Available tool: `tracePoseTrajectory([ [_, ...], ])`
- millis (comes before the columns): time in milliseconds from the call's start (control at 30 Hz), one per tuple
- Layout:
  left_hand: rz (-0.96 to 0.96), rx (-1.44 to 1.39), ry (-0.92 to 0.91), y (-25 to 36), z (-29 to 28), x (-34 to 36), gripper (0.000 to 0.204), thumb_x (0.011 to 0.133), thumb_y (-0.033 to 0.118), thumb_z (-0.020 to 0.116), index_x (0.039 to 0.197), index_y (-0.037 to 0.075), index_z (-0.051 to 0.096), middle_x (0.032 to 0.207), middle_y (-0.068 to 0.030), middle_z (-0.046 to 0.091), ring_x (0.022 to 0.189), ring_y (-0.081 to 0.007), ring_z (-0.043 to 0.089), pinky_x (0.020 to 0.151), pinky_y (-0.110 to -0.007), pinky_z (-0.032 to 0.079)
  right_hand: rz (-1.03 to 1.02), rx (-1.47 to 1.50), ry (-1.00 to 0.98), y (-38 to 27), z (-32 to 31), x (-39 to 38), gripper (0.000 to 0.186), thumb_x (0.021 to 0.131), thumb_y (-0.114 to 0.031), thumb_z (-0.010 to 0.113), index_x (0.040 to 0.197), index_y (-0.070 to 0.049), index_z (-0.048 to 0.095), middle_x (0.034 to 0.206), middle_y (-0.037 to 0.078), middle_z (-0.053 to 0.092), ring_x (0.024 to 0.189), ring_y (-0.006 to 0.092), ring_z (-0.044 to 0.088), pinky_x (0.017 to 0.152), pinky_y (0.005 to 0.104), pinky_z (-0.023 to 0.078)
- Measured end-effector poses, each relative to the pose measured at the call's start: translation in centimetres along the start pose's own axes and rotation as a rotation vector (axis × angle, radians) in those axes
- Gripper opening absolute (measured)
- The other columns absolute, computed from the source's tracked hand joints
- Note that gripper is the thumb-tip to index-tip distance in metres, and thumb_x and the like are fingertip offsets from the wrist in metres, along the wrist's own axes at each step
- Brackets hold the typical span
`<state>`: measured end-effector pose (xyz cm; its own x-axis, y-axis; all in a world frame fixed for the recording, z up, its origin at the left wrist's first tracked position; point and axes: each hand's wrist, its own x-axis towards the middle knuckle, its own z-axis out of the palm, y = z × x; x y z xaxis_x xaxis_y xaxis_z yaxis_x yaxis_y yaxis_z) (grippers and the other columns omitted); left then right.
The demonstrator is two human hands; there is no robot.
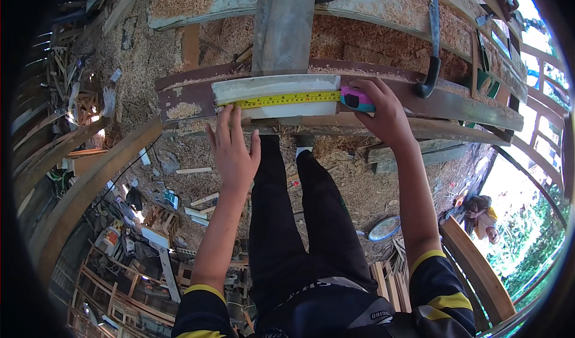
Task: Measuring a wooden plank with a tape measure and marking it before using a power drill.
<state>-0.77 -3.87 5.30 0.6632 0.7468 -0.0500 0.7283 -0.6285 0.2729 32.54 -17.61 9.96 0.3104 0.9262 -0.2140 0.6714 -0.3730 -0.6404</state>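
Both arms reach forward: left hand (pixel 232 149) flat pinning yellow tape (pixel 287 99), right hand (pixel 383 113) grip closed around tape-measure case (pixel 356 99).

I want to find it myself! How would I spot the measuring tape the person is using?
Find the long brown beam crossing the picture, dusted with sawdust. A pale whitish board lies on it, and the yellow tape measure stretches along that board between the left hand and right hand. It is the only bright yellow strip there, ending in a pink and blue case.
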Motion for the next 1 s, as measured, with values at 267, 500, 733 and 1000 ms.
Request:
tracePoseTrajectory([
  [267, 0.005, 0.018, 0.021, -0.4, -0.4, 0.6, 0.053, 0.105, 0.018, 0.065, 0.154, 0.004, 0.053, 0.155, -0.0164, 0.048, 0.146, -0.0394, 0.050, 0.121, -0.062, 0.043, -0.017, 0.012, 0.008, -0.3, -0.2, 0.2, 0.059, 0.079, -0.001, 0.082, 0.135, -0.005, 0.065, 0.130, 0.016, 0.068, 0.121, 0.0428, 0.067, 0.102, 0.0494, 0.056],
  [500, 0.003, -0.006, 0.030, -1.3, -0.9, 0.8, 0.049, 0.104, 0.019, 0.067, 0.152, 0.015, 0.059, 0.154, -0.0175, 0.046, 0.142, -0.0416, 0.052, 0.120, -0.061, 0.045, 0.004, 0.006, 0.024, -0.5, 0.0, 0.0, 0.058, 0.079, -0.001, 0.081, 0.135, -0.005, 0.065, 0.129, 0.016, 0.068, 0.122, 0.0424, 0.067, 0.102, 0.0491, 0.055],
  [733, 0.073, 0.079, -0.077, -0.8, -1.9, 1.0, 0.055, 0.103, 0.024, 0.070, 0.157, 0.028, 0.058, 0.154, -0.0229, 0.046, 0.153, -0.0465, 0.044, 0.126, -0.063, 0.040, 0.020, 0.030, 0.039, -0.9, 0.1, 0.1, 0.057, 0.078, 0.000, 0.081, 0.132, -0.008, 0.066, 0.127, 0.016, 0.067, 0.120, 0.0423, 0.066, 0.101, 0.0495, 0.056],
  [1000, 0.075, 0.081, -0.125, -0.2, -2.7, 1.4, 0.057, 0.101, 0.025, 0.072, 0.156, 0.026, 0.057, 0.154, -0.0251, 0.046, 0.153, -0.0489, 0.043, 0.126, -0.065, 0.039, 0.032, 0.025, 0.052, -1.0, 0.2, 0.1, 0.057, 0.078, -0.001, 0.081, 0.132, -0.007, 0.066, 0.124, 0.016, 0.067, 0.118, 0.0426, 0.067, 0.100, 0.0499, 0.056],
])
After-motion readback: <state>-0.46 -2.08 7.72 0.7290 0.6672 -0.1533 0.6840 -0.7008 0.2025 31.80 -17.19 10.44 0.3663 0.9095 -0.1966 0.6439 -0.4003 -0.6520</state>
